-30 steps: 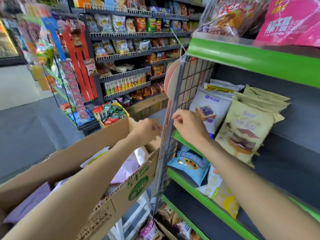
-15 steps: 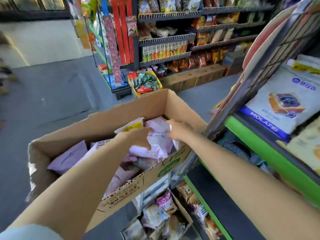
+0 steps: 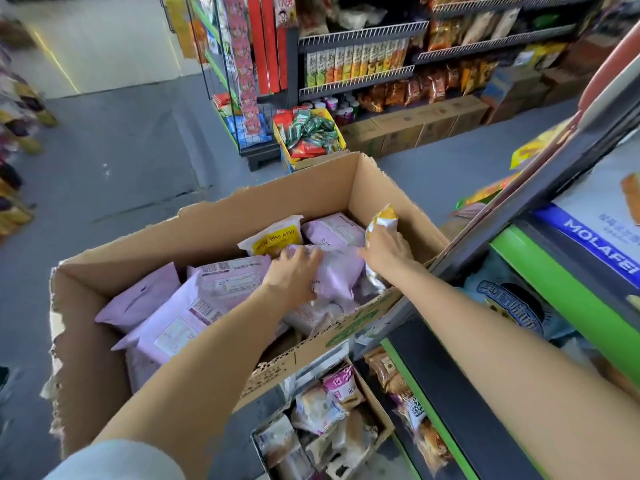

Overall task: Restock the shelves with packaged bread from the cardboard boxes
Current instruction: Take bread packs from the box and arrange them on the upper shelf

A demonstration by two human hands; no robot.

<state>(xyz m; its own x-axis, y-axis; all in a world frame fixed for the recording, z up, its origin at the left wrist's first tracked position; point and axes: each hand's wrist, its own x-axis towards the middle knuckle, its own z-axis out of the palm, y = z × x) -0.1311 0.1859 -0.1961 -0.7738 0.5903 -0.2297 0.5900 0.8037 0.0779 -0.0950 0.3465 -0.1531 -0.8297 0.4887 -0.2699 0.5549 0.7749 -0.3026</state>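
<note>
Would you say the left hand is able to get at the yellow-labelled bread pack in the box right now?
Probably yes: the yellow-labelled pack lies uncovered on top, just beyond the left hand, with nothing between them.

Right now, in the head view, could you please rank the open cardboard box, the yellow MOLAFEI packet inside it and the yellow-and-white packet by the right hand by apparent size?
1. Cardboard box, by far the largest.
2. Yellow MOLAFEI packet.
3. Yellow-and-white packet, though the right hand hides part of it, so ranks 2 and 3 are unsure.
</note>
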